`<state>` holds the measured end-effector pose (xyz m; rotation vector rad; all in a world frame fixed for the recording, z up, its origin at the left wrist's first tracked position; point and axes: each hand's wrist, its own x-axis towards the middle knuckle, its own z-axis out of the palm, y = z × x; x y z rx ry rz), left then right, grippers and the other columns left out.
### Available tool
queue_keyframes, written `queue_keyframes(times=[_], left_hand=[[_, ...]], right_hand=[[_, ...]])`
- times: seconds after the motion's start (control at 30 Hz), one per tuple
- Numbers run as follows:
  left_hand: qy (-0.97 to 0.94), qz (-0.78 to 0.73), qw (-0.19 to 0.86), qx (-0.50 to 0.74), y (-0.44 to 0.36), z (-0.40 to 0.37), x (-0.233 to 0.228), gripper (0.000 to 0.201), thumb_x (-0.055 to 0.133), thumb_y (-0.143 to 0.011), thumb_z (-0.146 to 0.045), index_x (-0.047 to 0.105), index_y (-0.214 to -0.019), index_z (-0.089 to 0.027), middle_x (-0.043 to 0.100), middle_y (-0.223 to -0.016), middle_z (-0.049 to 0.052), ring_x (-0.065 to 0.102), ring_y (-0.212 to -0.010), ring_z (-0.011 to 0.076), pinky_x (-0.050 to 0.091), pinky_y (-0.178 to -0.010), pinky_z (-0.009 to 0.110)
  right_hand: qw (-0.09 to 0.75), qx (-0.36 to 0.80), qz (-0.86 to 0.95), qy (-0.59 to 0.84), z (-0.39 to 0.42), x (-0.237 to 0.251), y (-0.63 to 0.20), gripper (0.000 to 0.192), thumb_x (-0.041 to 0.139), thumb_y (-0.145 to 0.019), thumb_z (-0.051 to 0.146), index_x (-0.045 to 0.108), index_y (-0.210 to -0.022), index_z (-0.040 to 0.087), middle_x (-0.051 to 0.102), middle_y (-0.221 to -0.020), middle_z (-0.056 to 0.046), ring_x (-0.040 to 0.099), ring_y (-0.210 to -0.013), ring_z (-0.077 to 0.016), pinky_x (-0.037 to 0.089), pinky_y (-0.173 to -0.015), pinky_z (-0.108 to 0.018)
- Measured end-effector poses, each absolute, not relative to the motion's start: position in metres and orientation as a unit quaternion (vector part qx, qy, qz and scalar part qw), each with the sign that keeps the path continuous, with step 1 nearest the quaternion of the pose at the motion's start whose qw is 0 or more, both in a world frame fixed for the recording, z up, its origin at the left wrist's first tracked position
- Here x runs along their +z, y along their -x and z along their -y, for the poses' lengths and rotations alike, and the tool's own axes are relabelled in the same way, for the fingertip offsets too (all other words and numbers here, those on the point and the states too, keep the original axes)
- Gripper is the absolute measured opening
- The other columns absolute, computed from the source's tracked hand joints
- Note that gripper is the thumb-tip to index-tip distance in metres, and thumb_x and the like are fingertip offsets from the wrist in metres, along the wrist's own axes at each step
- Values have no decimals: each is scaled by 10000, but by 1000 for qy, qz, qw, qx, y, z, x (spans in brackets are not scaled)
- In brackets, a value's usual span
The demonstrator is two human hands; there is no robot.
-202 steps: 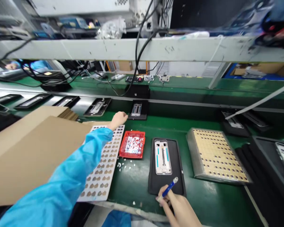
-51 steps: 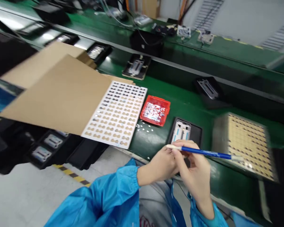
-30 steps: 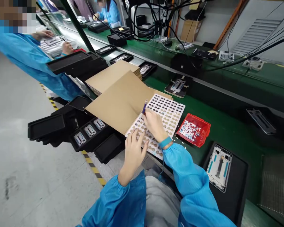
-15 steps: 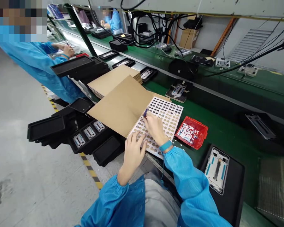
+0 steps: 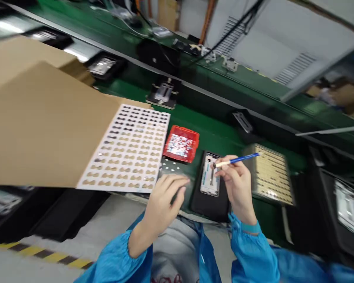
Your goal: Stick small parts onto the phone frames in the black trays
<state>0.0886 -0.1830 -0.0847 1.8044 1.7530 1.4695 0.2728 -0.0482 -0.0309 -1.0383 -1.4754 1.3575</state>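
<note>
My right hand is closed on a blue pen-like tool with a pale front end. A small dark piece shows at that end, over a phone frame with blue strips. The frame lies on a black tray. My left hand is open and empty, fingers loosely apart, by the bench's front edge between the tray and a white sticker sheet. Dark dumbbell-shaped stickers remain in the sheet's upper and left part; tan shapes show elsewhere.
A red box of small white and blue scraps stands behind my left hand. Right of the tray sits a tan slotted block. Large brown cardboard covers the left side. Another phone frame rests in a fixture at the back.
My view has swung right. My right hand has left the sticker sheet and moved right to the phone frame, still holding the tool. My left hand has lifted off the sheet.
</note>
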Motion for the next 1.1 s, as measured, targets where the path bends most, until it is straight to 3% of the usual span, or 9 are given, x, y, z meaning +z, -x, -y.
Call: queue_keyframes(times=[0.1,0.23,0.33,0.67,0.93,1.1], left_hand=[[-688,-558,138,444,-127,150,-104,299,505,-1081,-163,747,-1239,-244,786,-1229,83,718,-1226,253,604,-1067,423],[-737,-572,97,348,-158,106,-126,374,498,-1062,-161,701,-1374,-196,691,-1489,157,596,-1473,312,577,-1117,457],[-752,-592,57,284,-165,88,-135,436,512,-1054,-172,641,-1469,-148,609,-1600,201,554,-1524,328,560,-1120,451],[-760,-608,41,225,-166,76,-137,431,499,-1061,-187,638,-1468,-164,693,-1449,184,619,-1370,336,577,-961,437],[-760,-620,37,190,-168,62,-130,435,473,-1072,-192,631,-1473,-134,699,-1348,178,639,-1106,320,554,-848,443],[-758,-630,27,166,-173,51,-129,498,495,-1055,-187,598,-1541,-151,690,-1302,175,613,-1180,334,545,-879,442]], right_hand=[[434,376,667,475,15,-43,-315,217,798,-891,405,678,-961,240,809,-936,-50,811,-896,-238,657,-667,-309],[299,267,783,476,-14,-70,-331,166,647,-982,377,713,-990,224,835,-1014,-96,815,-852,-249,662,-719,-356],[240,201,826,469,-20,-85,-328,178,559,-1029,282,726,-1031,223,837,-1129,-114,821,-865,-258,667,-804,-389],[160,135,869,448,-31,-91,-329,230,513,-1074,192,721,-1172,206,810,-1228,-156,791,-1113,-321,651,-914,-441],[116,106,871,465,-28,-89,-325,252,488,-1079,164,702,-1208,195,796,-1163,-154,762,-1073,-312,635,-900,-412],[119,139,863,471,-33,-90,-324,214,524,-1071,163,698,-1189,205,783,-1175,-160,756,-1092,-322,640,-906,-426]])
